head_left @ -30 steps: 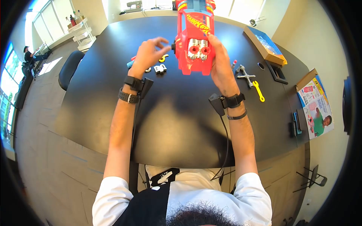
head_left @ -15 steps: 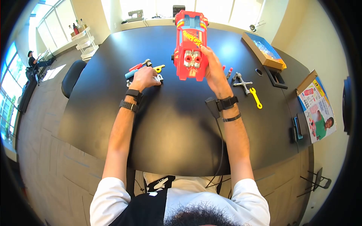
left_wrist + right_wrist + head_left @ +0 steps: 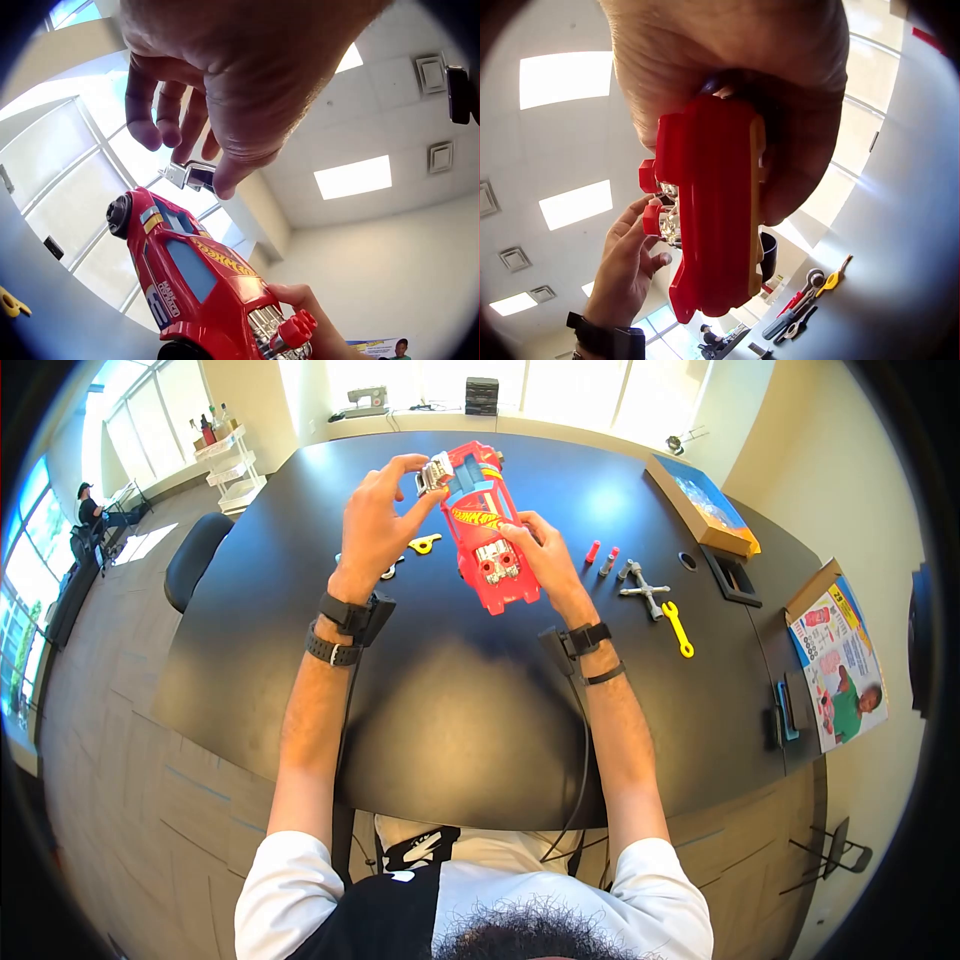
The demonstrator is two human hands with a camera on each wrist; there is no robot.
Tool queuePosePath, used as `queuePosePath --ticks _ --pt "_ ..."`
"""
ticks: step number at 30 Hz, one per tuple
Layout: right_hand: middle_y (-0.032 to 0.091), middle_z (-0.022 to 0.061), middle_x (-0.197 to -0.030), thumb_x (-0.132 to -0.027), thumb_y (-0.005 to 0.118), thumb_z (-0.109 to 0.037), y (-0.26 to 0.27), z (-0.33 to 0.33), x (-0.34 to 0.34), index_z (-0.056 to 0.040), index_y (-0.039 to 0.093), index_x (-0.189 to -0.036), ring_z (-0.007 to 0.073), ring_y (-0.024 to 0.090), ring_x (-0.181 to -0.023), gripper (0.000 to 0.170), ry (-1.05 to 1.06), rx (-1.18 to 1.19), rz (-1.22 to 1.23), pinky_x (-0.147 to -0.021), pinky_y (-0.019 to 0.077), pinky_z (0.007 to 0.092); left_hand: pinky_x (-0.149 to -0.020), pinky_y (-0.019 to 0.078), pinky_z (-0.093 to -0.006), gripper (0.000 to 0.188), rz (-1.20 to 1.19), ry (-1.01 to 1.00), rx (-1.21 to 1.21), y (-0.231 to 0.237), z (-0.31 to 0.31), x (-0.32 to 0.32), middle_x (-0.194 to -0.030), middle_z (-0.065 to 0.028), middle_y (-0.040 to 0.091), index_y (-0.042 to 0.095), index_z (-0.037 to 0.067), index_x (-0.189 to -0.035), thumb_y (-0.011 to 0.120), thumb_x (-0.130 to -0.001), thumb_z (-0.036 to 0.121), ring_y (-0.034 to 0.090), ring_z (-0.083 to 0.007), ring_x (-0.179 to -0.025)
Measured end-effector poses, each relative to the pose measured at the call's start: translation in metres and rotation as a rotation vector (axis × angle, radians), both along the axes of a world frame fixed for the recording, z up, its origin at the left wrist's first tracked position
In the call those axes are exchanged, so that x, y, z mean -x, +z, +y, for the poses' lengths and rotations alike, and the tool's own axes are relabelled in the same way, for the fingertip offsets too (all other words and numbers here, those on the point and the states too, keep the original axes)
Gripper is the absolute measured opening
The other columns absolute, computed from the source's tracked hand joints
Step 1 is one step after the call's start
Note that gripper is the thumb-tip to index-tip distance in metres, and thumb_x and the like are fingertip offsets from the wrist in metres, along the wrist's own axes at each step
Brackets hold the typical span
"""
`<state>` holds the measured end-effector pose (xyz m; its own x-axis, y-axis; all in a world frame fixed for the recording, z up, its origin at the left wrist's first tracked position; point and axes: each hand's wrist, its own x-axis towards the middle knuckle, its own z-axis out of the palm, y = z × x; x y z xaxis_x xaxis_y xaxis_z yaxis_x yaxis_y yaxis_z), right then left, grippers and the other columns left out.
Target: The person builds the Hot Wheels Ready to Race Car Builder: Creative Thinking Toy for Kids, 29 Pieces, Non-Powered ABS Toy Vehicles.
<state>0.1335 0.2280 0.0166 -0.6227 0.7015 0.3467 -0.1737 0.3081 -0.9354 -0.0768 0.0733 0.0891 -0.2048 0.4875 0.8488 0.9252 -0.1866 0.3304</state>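
A red toy car (image 3: 490, 545) is tilted above the table, gripped along its side by the right hand (image 3: 548, 565). Between thumb and fingers the left hand (image 3: 380, 520) pinches a small silver engine-like part (image 3: 435, 475), close beside the car's far end. From the left wrist view, the silver part (image 3: 187, 175) sits just above the car (image 3: 202, 277); whether they touch, I cannot tell. The right wrist view has the car's red end (image 3: 716, 210) under the right hand (image 3: 735, 82), whose fingers are partly hidden.
On the black table (image 3: 460, 740) lie a grey cross-shaped wrench (image 3: 645, 592), a yellow wrench (image 3: 678, 630), small red-tipped pieces (image 3: 592, 552) and a yellow piece (image 3: 425, 544). An open box (image 3: 705, 505) and a printed box (image 3: 838, 650) stand at the right.
The left hand has gone down to the table and come back up with the silver part. The car has come lower and nearer, its far end now leaning left.
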Motion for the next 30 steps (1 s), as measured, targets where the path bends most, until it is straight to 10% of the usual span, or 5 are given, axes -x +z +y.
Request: queuePosePath --ticks 5,17,22,25,30 --pt "0.074 0.0096 -0.112 -0.101 0.076 -0.034 0.006 -0.014 0.005 0.0026 0.066 -0.127 0.0103 0.069 -0.1 0.046 0.079 -0.06 -0.041 -0.088 0.0579 0.0294 -0.072 0.0497 -0.037 0.036 0.006 -0.02 0.052 -0.004 0.003 0.005 -0.092 -0.0084 0.071 0.078 0.015 -0.119 0.088 -0.09 0.033 0.06 -0.022 -0.078" --pt "0.071 0.0085 -0.118 -0.106 0.071 -0.031 0.01 -0.028 0.008 0.0003 0.063 -0.132 0.0101 0.068 -0.104 0.042 0.157 0.012 0.023 -0.091 0.0583 0.0295 -0.101 0.0541 -0.0445 0.048 0.028 0.051 0.02 -0.012 0.01 0.01 -0.146 -0.0171 0.063 0.076 0.015 -0.137 0.084 -0.094 0.034 0.062 -0.0337 -0.126" --pt "0.07 0.0085 -0.119 -0.107 0.069 -0.031 0.013 -0.034 0.007 -0.0017 0.06 -0.135 0.0107 0.069 -0.105 0.041 0.218 0.094 0.083 -0.091 0.0594 0.029 -0.1 0.0594 -0.0405 0.067 -1.0 -0.363 -0.034 -0.011 0.016 -0.007 -0.14 -0.0158 0.065 0.055 -0.005 -0.147 0.084 -0.096 0.028 0.064 -0.026 -0.127" --pt "0.07 0.0087 -0.119 -0.107 0.069 -0.031 0.022 -0.043 0.002 -0.0021 0.058 -0.137 0.0116 0.07 -0.107 0.043 0.268 0.116 0.036 -0.087 0.0614 0.0295 -0.099 0.0619 -0.0415 0.055 -1.167 -0.859 0.101 -0.011 0.014 0.001 -0.134 -0.0129 0.071 0.058 -0.003 -0.143 0.08 -0.1 0.024 0.072 -0.0225 -0.121" --pt "0.071 0.0086 -0.121 -0.105 0.072 -0.033 0.027 -0.043 -0.002 -0.0015 0.056 -0.14 0.0138 0.071 -0.109 0.05 0.317 0.103 -0.113 -0.081 0.0639 0.031 -0.094 0.0654 -0.0372 0.045 -1.12 -0.845 0.082 -0.014 0.017 0.001 -0.127 -0.0104 0.074 0.061 0.0 -0.137 0.077 -0.101 0.022 0.076 -0.0179 -0.109"
